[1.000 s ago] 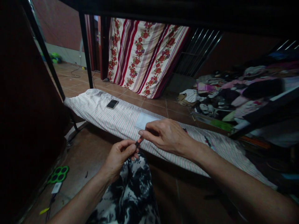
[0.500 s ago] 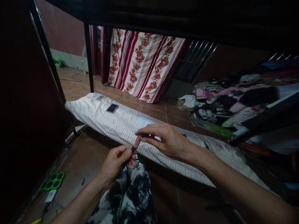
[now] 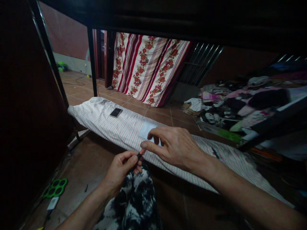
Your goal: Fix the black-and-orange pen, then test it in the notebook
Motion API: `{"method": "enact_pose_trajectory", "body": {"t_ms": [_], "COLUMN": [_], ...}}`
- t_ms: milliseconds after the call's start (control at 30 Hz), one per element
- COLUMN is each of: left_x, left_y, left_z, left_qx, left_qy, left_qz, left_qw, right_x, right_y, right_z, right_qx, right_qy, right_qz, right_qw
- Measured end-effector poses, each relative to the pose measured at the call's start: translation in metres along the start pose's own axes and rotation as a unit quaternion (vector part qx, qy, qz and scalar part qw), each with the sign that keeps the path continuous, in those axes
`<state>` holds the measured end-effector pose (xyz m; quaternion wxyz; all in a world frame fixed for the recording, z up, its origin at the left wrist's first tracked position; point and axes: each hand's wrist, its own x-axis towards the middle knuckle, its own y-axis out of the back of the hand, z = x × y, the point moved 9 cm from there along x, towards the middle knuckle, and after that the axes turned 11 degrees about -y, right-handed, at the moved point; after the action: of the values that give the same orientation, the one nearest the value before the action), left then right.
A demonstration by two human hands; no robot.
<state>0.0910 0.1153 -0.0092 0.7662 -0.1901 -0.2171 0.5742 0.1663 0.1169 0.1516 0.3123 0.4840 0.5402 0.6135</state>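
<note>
My left hand (image 3: 121, 167) is closed in a pinch on the lower end of a small dark, reddish stick-like tool (image 3: 140, 154), held above my knee in black-and-white patterned cloth (image 3: 134, 198). My right hand (image 3: 174, 145) pinches the tool's upper end with thumb and forefinger, the other fingers spread. Both hands hover just in front of a long striped ironing board (image 3: 115, 126). A white label patch (image 3: 145, 130) lies on the board behind my right hand.
A phone (image 3: 116, 112) lies on the board's far left part. A flowered striped curtain (image 3: 146, 64) hangs behind. Piled clothes (image 3: 240, 99) fill the right. A green plastic holder (image 3: 55, 188) lies on the tiled floor at left. A dark frame runs overhead.
My right hand has slid down the tool, so less of its reddish shaft shows, and its fingers have spread. The view shifted slightly.
</note>
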Motion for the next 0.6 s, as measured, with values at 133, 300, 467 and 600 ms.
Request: {"method": "enact_pose_trajectory", "body": {"t_ms": [133,300,467,600], "left_x": [-0.001,-0.002,-0.002,-0.002], "left_y": [0.001,0.004,0.007,0.008], "left_z": [0.000,-0.001,0.001,0.002], "left_qx": [-0.014,-0.012,0.011,0.013], "left_qy": [0.016,0.018,0.006,-0.003], "left_qz": [0.008,0.004,0.002,0.011], "left_qw": [1.000,1.000,1.000,1.000], "right_x": [-0.001,0.001,0.006,0.006], "right_y": [0.000,-0.011,-0.019,-0.017], "right_z": [-0.005,-0.007,-0.013,-0.013], "right_qx": [0.167,0.170,0.065,-0.027], "right_qy": [0.118,0.145,0.076,0.016], "right_qz": [-0.033,-0.062,-0.097,-0.061], "right_qw": [0.978,0.973,0.990,0.998]}}
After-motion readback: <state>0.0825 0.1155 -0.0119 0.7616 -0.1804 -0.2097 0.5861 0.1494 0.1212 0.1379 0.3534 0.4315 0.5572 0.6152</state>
